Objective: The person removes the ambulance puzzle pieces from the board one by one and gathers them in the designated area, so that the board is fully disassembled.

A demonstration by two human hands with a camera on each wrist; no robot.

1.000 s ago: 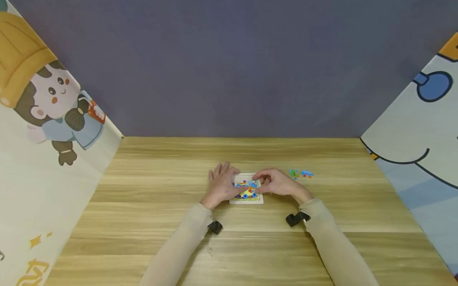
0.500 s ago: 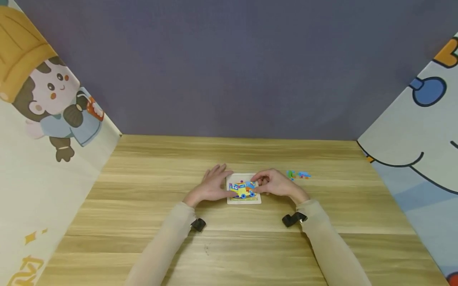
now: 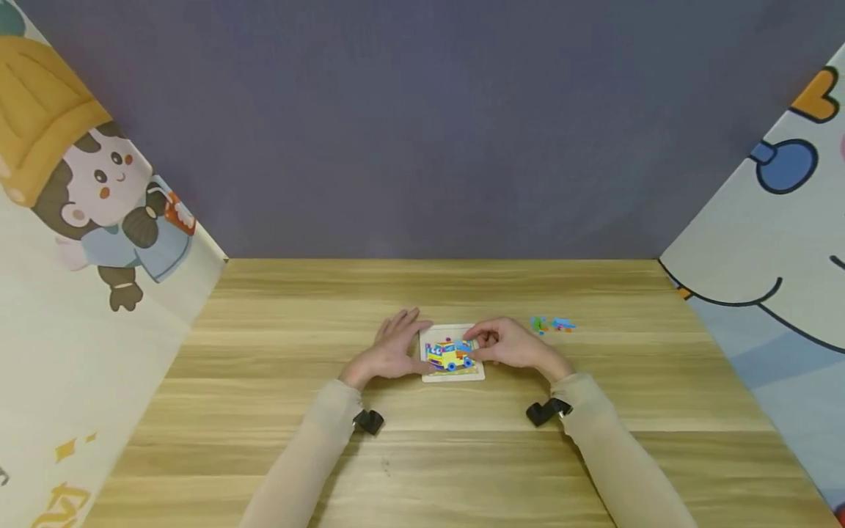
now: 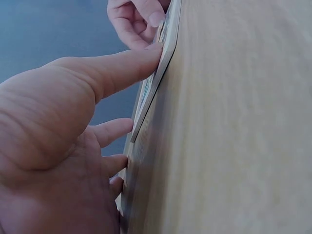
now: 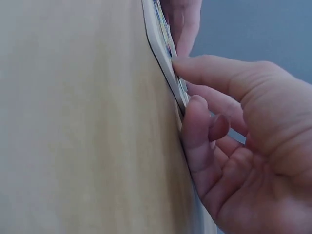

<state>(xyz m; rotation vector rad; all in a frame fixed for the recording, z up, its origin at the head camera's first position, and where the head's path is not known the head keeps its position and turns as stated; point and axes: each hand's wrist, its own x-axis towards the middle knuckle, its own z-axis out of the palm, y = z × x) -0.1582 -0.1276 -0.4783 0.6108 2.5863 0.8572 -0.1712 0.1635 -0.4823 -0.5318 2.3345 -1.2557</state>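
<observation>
A small square puzzle board (image 3: 452, 329) with a pale border lies on the table, showing a yellow car picture (image 3: 450, 357) with blue wheels. My left hand (image 3: 389, 354) spans its left side with fingers extended. In the left wrist view, that thumb (image 4: 131, 66) touches the board's near edge and the index finger reaches its far corner. At the board's right side my right hand (image 3: 518, 346) pinches a blue-and-orange puzzle piece (image 3: 463, 345) between thumb and index finger, low over the picture. Its other fingers are curled, and the piece is mostly hidden in the right wrist view.
Several loose puzzle pieces, green (image 3: 539, 324) and blue (image 3: 563, 324), lie right of the board, behind the right hand. A dark wall (image 3: 436, 132) rises at the table's back edge, with cartoon-printed panels (image 3: 191, 282) on both sides.
My left hand has drawn back leftward; its thumb has moved from the middle of the picture to the board's lower left. My right hand stays at the right side with little movement.
</observation>
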